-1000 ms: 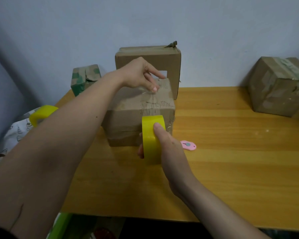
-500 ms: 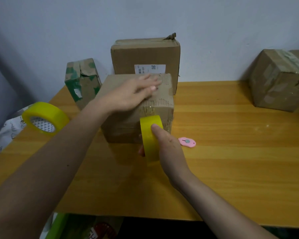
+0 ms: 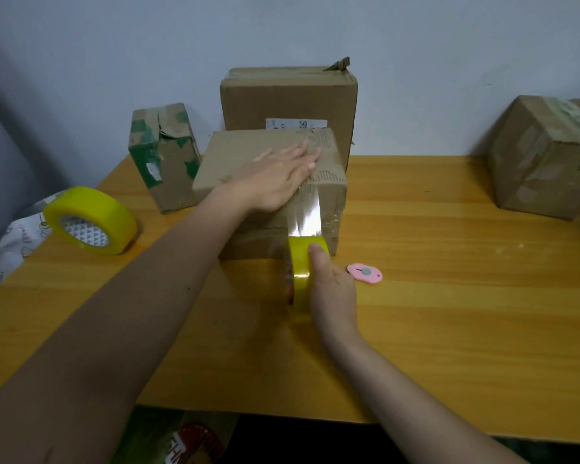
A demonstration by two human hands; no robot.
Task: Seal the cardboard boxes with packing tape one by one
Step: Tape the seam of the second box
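A worn cardboard box (image 3: 235, 152) sits mid-table in front of me. My left hand (image 3: 278, 179) lies flat on its top, fingers straight, pressing on the tape there. A shiny strip of clear tape (image 3: 307, 216) runs from under that hand down the box's front face to a yellow tape roll (image 3: 300, 262). My right hand (image 3: 329, 289) grips this roll on edge just in front of the box, index finger along its rim.
A second yellow tape roll (image 3: 91, 221) lies at the table's left. A pink pocket cutter (image 3: 364, 272) lies right of my right hand. A green-patched box (image 3: 163, 155), a tall box (image 3: 288, 95) and a taped box (image 3: 546, 155) stand along the wall.
My left hand came down from pinching the tape end and now lies flat on the box top. The roll stays low at the box's front with tape stretched to it.
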